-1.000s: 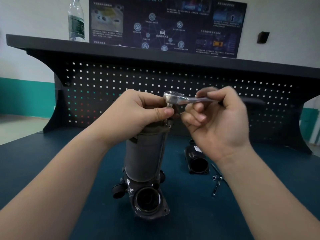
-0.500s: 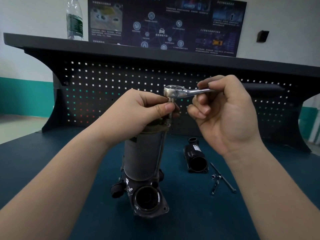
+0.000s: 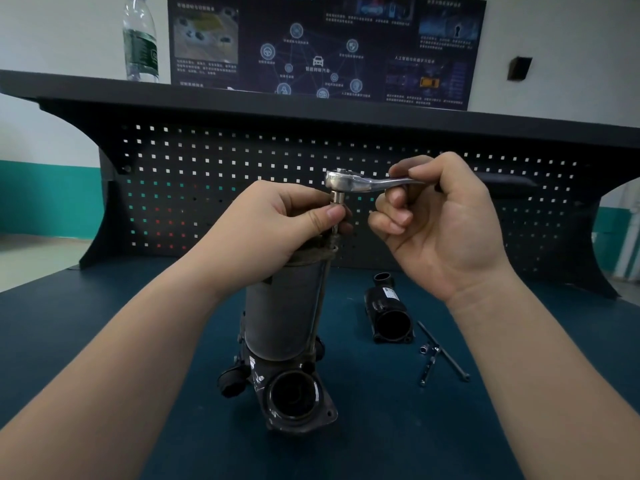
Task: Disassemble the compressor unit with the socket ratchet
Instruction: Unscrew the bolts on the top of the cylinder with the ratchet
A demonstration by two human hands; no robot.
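A grey cylindrical compressor unit (image 3: 284, 317) stands upright on the blue bench mat, its black flanged port (image 3: 294, 396) facing me. A chrome socket ratchet (image 3: 349, 181) sits over the top right rim of the unit, its socket (image 3: 336, 198) pointing down onto a long through bolt. My left hand (image 3: 277, 230) wraps the unit's top and pinches the socket between thumb and fingers. My right hand (image 3: 440, 223) grips the ratchet's handle, which points right. The bolt head is hidden by my fingers.
A removed black housing (image 3: 391, 313) lies on the mat (image 3: 104, 323) right of the unit. Beside it lie two long bolts (image 3: 441, 351) and a small socket (image 3: 424, 348). A black pegboard (image 3: 214, 188) backs the bench, with a water bottle (image 3: 140, 39) on its shelf.
My right hand has swung the ratchet handle away from me and to the right, turning its palm more toward me. My left hand keeps its pinch on the socket.
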